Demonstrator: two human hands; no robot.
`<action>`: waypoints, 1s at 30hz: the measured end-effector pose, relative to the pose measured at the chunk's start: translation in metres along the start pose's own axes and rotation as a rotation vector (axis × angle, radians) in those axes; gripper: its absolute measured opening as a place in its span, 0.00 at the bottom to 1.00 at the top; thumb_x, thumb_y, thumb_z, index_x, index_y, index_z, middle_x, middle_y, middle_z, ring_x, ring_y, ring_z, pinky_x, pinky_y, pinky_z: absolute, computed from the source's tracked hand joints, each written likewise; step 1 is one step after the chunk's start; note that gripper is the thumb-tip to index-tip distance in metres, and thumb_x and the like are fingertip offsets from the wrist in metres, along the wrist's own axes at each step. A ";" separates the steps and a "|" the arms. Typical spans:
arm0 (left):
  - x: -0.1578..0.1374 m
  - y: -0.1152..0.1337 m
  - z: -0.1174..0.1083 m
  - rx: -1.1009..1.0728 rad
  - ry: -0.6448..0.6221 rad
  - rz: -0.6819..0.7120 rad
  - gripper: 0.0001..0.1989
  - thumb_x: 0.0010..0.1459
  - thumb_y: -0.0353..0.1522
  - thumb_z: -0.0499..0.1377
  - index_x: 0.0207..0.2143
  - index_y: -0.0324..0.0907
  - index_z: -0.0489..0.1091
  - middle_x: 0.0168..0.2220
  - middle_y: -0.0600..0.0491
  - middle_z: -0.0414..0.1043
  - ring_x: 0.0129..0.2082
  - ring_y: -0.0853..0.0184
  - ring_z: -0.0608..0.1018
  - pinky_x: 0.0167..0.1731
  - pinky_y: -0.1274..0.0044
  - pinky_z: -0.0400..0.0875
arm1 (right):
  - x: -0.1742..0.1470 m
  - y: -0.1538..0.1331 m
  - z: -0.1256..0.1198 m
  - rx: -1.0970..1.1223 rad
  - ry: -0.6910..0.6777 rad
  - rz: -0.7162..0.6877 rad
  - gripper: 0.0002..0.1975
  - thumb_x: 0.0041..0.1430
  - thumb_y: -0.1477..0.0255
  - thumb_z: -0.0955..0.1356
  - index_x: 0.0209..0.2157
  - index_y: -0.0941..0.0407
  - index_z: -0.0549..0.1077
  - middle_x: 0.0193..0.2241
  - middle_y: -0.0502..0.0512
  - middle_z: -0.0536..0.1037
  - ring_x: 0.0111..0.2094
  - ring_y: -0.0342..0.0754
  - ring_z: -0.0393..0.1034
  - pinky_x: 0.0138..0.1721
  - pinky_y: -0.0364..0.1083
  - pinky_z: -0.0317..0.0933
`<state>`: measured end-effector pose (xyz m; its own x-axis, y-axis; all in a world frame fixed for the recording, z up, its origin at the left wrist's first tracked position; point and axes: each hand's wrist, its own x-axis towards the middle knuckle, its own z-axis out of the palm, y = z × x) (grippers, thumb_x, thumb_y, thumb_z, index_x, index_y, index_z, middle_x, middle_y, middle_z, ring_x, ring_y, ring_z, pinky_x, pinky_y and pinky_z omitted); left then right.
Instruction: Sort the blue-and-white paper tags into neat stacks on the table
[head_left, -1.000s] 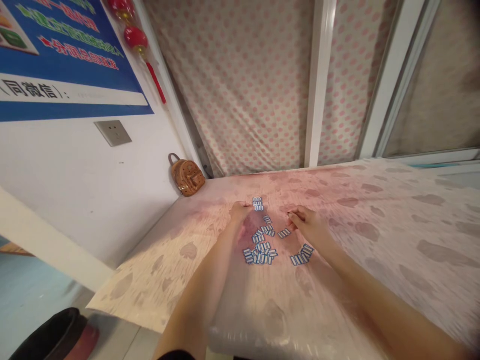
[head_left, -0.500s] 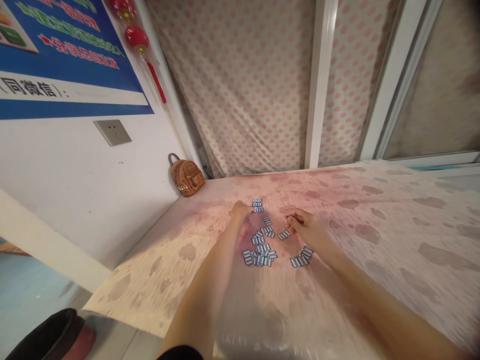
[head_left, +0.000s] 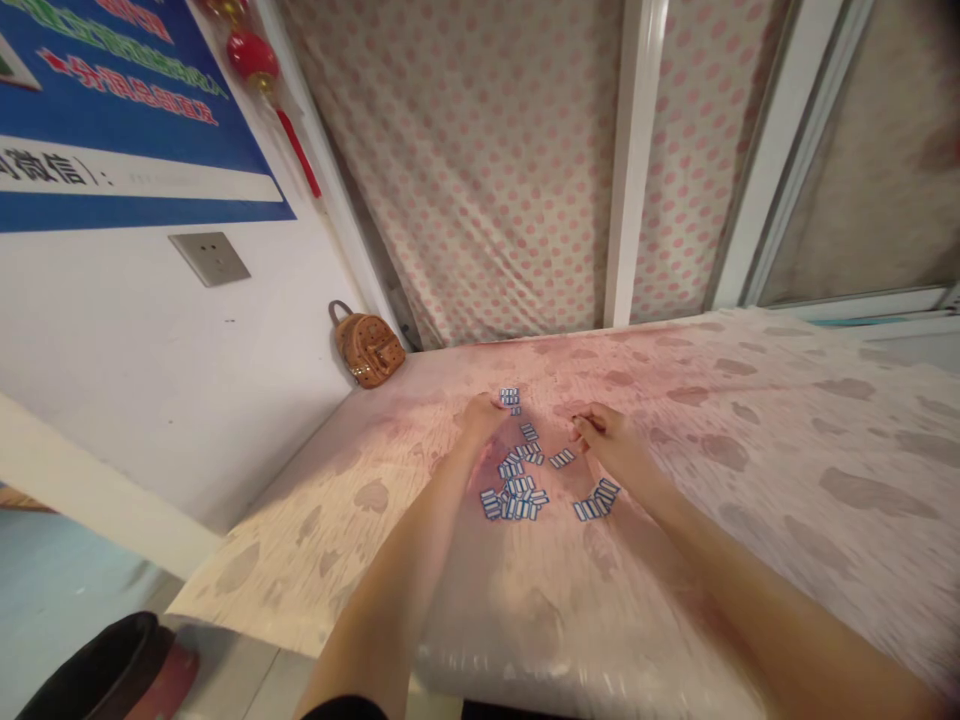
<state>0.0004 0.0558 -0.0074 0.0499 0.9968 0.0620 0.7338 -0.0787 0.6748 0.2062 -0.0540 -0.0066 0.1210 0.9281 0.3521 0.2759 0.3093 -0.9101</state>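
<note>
Small flat pieces with blue edges and white stripes lie on the cloth-covered table (head_left: 551, 610). My left hand (head_left: 482, 413) is at the near left side of a neat group of pieces (head_left: 509, 395); its fingertips are closed at a striped piece (head_left: 516, 411) and partly cover it. To the right, my right hand (head_left: 602, 428) hovers low with thumb and fingers pinched together; anything between them is too small to make out. One loose piece (head_left: 562, 458) lies just left of it. A jumbled pile of pieces (head_left: 517, 498) sits nearer me, and a curved row (head_left: 597, 502) lies below my right hand.
A small brown backpack-shaped bag (head_left: 369, 348) stands at the table's far left corner against the wall. Behind the table hangs a dotted curtain (head_left: 480, 180) with a white frame post (head_left: 630, 190). A dark-rimmed bin (head_left: 142, 660) is on the floor at lower left.
The whole view has shifted slightly. My left fingers have moved over part of the lowest piece of the neat group. My right hand stays pinched in about the same place.
</note>
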 end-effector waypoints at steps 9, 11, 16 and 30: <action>-0.012 0.011 0.015 0.072 -0.115 0.105 0.03 0.44 0.29 0.67 0.23 0.41 0.76 0.24 0.55 0.75 0.27 0.69 0.74 0.30 0.79 0.66 | -0.003 0.006 -0.002 -0.440 -0.033 0.008 0.03 0.55 0.72 0.66 0.28 0.54 0.71 0.26 0.52 0.76 0.29 0.48 0.71 0.31 0.45 0.60; -0.011 0.010 0.016 0.073 -0.122 0.097 0.03 0.45 0.29 0.66 0.22 0.40 0.75 0.24 0.54 0.75 0.26 0.69 0.74 0.30 0.79 0.66 | -0.006 0.008 0.001 -0.583 -0.069 0.032 0.02 0.54 0.72 0.68 0.28 0.54 0.70 0.28 0.54 0.76 0.30 0.49 0.71 0.31 0.45 0.59; -0.017 0.013 0.017 0.028 -0.099 0.114 0.03 0.46 0.25 0.65 0.27 0.39 0.77 0.29 0.51 0.78 0.29 0.67 0.76 0.32 0.79 0.67 | -0.010 0.003 0.011 -0.809 -0.184 0.083 0.10 0.52 0.67 0.72 0.32 0.57 0.71 0.35 0.62 0.76 0.34 0.52 0.72 0.32 0.46 0.58; -0.074 0.015 0.011 -0.960 -0.058 -0.060 0.04 0.49 0.26 0.66 0.29 0.36 0.75 0.28 0.50 0.78 0.27 0.68 0.81 0.30 0.79 0.73 | -0.008 0.015 0.006 -0.670 -0.176 0.081 0.07 0.54 0.80 0.65 0.26 0.55 0.63 0.24 0.49 0.71 0.26 0.43 0.66 0.28 0.42 0.52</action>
<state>0.0157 -0.0186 -0.0098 0.0832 0.9965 -0.0110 -0.1295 0.0218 0.9913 0.2038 -0.0553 -0.0246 0.0255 0.9800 0.1972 0.8084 0.0959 -0.5808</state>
